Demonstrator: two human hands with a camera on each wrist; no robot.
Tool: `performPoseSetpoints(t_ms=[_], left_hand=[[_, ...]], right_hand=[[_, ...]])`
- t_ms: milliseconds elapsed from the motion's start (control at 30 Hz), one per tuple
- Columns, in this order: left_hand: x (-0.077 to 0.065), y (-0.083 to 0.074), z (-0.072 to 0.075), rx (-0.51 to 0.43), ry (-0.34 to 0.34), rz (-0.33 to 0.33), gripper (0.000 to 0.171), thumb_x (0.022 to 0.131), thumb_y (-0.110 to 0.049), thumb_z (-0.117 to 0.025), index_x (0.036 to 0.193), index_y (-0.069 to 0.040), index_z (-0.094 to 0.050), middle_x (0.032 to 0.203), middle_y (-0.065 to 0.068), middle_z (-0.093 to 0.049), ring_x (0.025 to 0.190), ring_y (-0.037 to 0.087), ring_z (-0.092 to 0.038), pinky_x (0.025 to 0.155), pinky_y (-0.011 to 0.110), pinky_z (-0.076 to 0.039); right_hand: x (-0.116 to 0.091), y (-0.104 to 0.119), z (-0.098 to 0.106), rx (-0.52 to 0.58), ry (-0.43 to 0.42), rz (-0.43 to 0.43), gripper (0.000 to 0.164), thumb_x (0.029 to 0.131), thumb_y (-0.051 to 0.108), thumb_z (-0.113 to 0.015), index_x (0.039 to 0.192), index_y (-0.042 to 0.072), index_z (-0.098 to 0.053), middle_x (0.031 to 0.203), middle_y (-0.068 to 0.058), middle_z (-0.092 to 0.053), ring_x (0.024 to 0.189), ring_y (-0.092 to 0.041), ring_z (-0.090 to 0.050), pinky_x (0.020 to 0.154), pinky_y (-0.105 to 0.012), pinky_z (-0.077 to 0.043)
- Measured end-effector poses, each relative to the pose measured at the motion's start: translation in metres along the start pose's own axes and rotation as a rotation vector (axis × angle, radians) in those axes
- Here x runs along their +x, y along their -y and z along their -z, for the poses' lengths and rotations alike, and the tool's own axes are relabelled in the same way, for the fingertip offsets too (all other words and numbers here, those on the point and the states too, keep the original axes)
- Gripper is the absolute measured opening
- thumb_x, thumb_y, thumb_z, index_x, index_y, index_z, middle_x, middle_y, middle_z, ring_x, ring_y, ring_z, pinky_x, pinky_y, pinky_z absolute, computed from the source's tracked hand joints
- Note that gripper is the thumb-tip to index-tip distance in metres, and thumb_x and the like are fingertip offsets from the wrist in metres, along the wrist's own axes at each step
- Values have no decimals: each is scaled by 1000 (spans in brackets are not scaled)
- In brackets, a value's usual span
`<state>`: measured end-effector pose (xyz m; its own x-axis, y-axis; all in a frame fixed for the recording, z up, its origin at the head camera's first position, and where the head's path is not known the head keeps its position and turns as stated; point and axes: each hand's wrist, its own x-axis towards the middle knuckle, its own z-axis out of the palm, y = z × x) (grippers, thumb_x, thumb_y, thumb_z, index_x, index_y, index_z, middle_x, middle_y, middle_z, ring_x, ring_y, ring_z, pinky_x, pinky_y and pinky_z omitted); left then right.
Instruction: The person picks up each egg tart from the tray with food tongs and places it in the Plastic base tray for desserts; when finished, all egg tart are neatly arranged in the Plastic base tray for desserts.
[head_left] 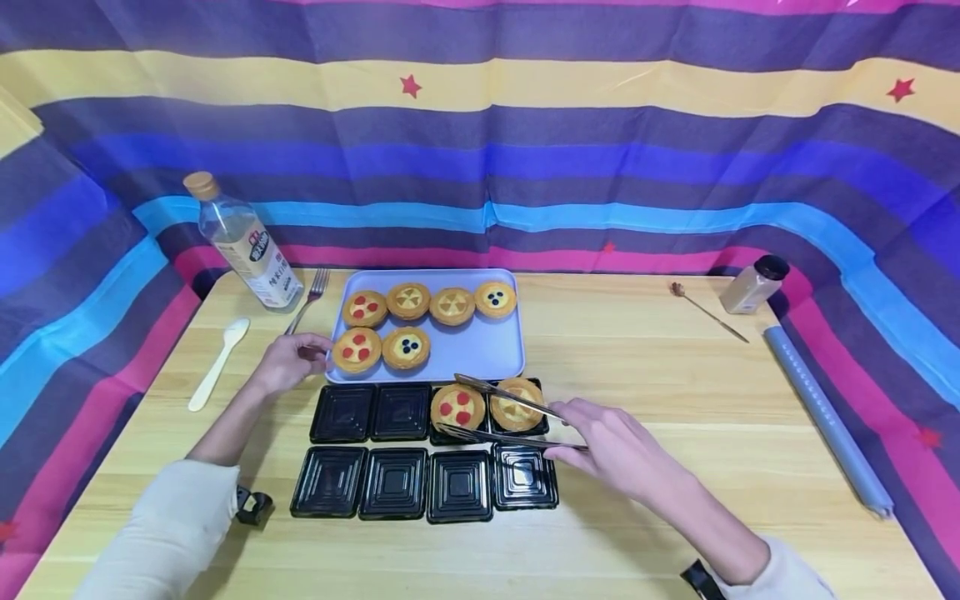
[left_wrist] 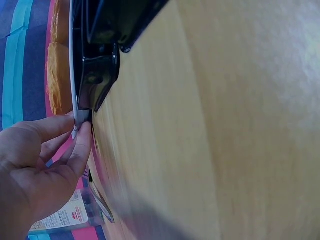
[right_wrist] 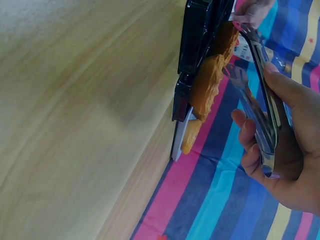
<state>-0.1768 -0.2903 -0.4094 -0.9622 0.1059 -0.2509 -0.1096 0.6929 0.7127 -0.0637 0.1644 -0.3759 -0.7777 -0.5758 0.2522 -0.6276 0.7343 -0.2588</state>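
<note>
"Striped cloth [head_left: 637, 196] hangs behind a pale wooden table [head_left: 637, 533]. What's toward the far side?"

"A lilac tray [head_left: 476, 350] with six round tarts [head_left: 406, 347] on it: four in the far row, two in the near row, over to the left."

"And nearer?"

"Eight black containers [head_left: 393, 482], two rows of four. The two rightmost in the far row hold a red-dotted tart [head_left: 458, 407] and, right of it, a wedge-topped tart [head_left: 516, 415]."

"What about the right hand [head_left: 611, 437]?"

"It grips metal tongs [head_left: 525, 402]. Their arms are spread wide, one tip near the red-dotted tart's far edge, the other at its near edge. Whether they touch it, I can't tell."

"And the left hand [head_left: 288, 363]?"

"It has a narrow pinch, thumb and fingers on the lilac tray's near left corner."

"Anything around that?"

"Far left, a bottle [head_left: 251, 254] and a fork [head_left: 306, 302], with a pale spoon [head_left: 219, 364] nearer; far right, a small jar [head_left: 752, 286]."
</note>
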Motion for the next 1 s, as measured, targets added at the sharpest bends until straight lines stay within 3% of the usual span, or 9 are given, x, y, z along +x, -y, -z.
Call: performPoseSetpoints(t_ms=[267, 500, 767, 1000], left_hand=[[1, -1, -1, -7, -2, 8, 38, 83, -2, -65, 119, 7, -57, 105, 23, -62, 93, 25, -59, 71, 22, -51], [2, 1, -2, -20, -25, -26, 37, 82, -1, -66, 117, 9, -58, 104, 24, -63, 88, 18, -58, 68, 19, -50], [2, 1, -2, -17, -21, -29, 38, 82, -2, -66, 117, 8, -58, 105, 25, -63, 90, 19, -59, 69, 18, -50], [1, 3, -1, -11, -19, -24, 37, 82, -1, -65, 117, 8, -58, 104, 23, -63, 88, 18, -58, 69, 18, -50]], right_hand=[[0, -2, -1, 5, 12, -7, 53, 79, 37, -74, 117, 3, -62, 97, -7, -71, 70, -14, -67, 65, -26, -57], [8, 0, 3, 22, 1, 3, 57, 80, 41, -72, 120, 3, -60, 98, -7, -69, 75, -16, -68, 66, -27, -57], [41, 10, 1, 49, 16, -40, 58, 82, 42, -70, 122, 2, -59, 101, -10, -69, 70, -13, -66, 64, -27, -57], [75, 16, -12, -49, 9, -53, 58, 84, 42, -68, 122, 0, -58, 107, -16, -68, 73, -19, -68, 65, -31, -57]])
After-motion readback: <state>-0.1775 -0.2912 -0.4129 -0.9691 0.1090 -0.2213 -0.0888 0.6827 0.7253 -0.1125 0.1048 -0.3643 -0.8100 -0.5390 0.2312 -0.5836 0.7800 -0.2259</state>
